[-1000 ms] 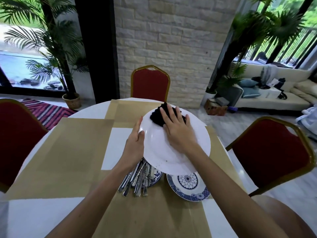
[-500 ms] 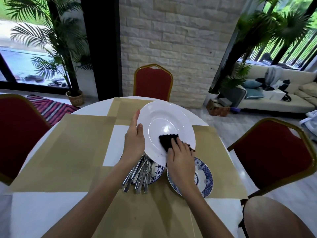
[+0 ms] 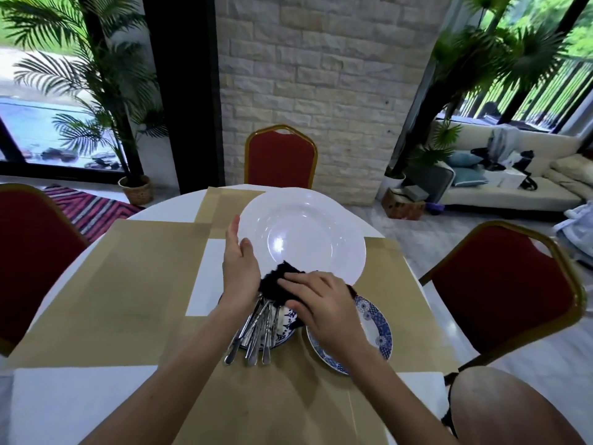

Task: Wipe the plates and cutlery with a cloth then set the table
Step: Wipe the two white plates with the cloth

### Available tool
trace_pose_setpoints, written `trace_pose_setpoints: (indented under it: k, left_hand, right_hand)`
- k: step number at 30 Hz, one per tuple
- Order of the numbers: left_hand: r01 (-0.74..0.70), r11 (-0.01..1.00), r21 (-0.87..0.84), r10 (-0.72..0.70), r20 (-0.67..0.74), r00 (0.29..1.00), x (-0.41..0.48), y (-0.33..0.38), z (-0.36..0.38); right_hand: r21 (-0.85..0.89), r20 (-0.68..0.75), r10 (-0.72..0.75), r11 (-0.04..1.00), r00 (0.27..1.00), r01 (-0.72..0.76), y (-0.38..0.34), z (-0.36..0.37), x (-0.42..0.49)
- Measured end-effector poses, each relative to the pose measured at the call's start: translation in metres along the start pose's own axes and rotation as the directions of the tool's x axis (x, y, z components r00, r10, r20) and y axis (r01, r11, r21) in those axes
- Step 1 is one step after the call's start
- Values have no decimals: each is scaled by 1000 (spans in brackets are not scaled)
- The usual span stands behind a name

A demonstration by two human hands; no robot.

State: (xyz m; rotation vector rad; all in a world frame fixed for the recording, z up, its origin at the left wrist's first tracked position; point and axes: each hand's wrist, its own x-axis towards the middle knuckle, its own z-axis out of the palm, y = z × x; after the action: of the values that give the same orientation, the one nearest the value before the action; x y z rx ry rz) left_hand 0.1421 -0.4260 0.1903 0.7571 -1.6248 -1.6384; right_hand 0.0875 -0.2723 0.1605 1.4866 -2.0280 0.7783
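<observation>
A pale brick wall [image 3: 321,75], red chairs [image 3: 280,162], potted palms [image 3: 96,91], bright windows [image 3: 32,123], cream sofa [image 3: 513,194].

No writing, label, brand, number or sign can be read anywhere. The blue-patterned plate [image 3: 375,319] carries only ornament, no letters. The boxes [image 3: 510,179] on the sofa [image 3: 500,198] are too small and blurred to show any lettering.
</observation>
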Motion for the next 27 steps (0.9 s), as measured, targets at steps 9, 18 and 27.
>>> trace_pose_setpoints:
  k: [9,18,27]
  left_hand:
    - [-106,991,84,95,127,987,7,7,-30]
    - [-52,988,143,-6,379,925,3,11,-26]
    - [27,994,108,-67,383,921,12,12,-45]
  right_hand:
    - [-78,64,-73,994,995,77,75,-26,-5]
    - [-307,526,50,942,849,134,84,-40,67]
    - [-119,487,387,918,783,-380,90,-17,97]
